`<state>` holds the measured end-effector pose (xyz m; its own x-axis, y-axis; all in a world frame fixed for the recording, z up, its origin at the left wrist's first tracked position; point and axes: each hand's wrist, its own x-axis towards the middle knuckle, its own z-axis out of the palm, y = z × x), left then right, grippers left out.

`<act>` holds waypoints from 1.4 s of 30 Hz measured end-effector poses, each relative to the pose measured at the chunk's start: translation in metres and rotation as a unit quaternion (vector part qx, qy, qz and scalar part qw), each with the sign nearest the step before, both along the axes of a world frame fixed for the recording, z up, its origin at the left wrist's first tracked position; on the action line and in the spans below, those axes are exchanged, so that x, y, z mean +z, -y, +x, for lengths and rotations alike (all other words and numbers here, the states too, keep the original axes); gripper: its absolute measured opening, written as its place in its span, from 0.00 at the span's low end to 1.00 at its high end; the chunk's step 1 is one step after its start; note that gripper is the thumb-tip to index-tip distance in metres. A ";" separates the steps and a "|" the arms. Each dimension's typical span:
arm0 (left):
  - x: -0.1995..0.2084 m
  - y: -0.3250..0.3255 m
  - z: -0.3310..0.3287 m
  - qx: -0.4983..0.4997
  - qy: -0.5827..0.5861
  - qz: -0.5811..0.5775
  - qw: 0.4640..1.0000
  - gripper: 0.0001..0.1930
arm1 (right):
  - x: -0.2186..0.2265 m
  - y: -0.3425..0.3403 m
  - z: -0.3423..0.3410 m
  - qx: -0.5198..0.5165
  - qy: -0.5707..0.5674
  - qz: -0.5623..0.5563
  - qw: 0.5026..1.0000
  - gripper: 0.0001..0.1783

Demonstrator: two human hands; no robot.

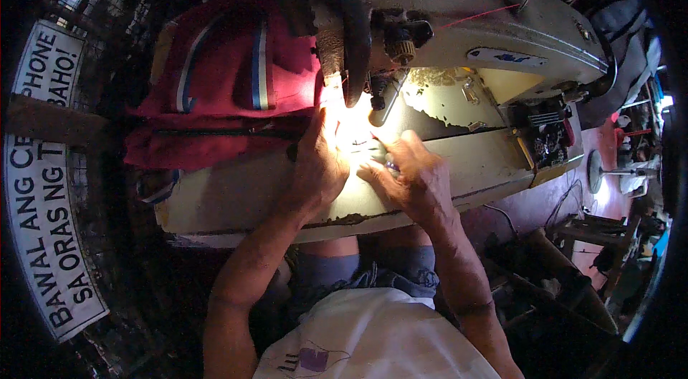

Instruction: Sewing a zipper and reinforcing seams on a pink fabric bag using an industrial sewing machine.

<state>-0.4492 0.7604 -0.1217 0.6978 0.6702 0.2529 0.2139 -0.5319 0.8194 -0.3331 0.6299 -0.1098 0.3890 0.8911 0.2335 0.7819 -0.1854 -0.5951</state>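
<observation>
A sewing machine (459,2) stands before me, with a bright light shining at its needle area. My left hand (324,160) is beside the needle area, at the right edge of the red cloth (294,85); glare hides its fingertips. Just to the right, my right hand (416,174) is closed, its thumb and fingers bent towards the lit spot. What it grips is too washed out by the light to name. Two striped blue-and-white bands (261,67) lie on the cloth, which spreads left over the pale machine table (236,196).
A pink thread (480,15) runs along the machine arm. Small metal parts (552,135) fill a dark tray at the table's right end. A white sign (50,235) hangs at the left. A standing fan (596,171) and wooden stool (598,228) are at the right.
</observation>
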 end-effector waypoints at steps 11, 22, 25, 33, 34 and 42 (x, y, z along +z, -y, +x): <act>0.004 -0.002 -0.016 -0.039 -0.033 0.195 0.979 0.16 | -0.008 0.003 0.008 0.061 0.057 -0.020 0.996 0.24; -0.006 -0.002 -0.021 -0.065 -0.065 0.214 0.972 0.15 | -0.001 0.001 0.012 0.050 -0.012 -0.036 0.998 0.22; -0.003 -0.009 -0.026 -0.026 -0.062 0.114 0.991 0.08 | -0.003 0.001 0.012 0.045 -0.019 -0.031 0.998 0.22; 0.010 -0.019 -0.038 -0.031 -0.070 0.226 0.971 0.12 | -0.001 0.022 0.026 -0.096 -0.079 0.049 0.991 0.18; 0.010 -0.020 -0.039 -0.078 -0.087 0.271 0.956 0.12 | 0.000 0.029 0.031 -0.162 -0.023 0.041 0.986 0.20; 0.027 -0.043 -0.079 -0.107 -0.011 0.216 0.971 0.02 | -0.022 0.044 0.049 -0.216 0.288 0.008 0.933 0.20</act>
<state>-0.5278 0.8036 -0.0947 0.8176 0.3452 0.4608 0.0769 -0.8586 0.5069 -0.2844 0.5863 -0.1317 0.5159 0.6756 0.5268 0.8278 -0.5513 -0.1037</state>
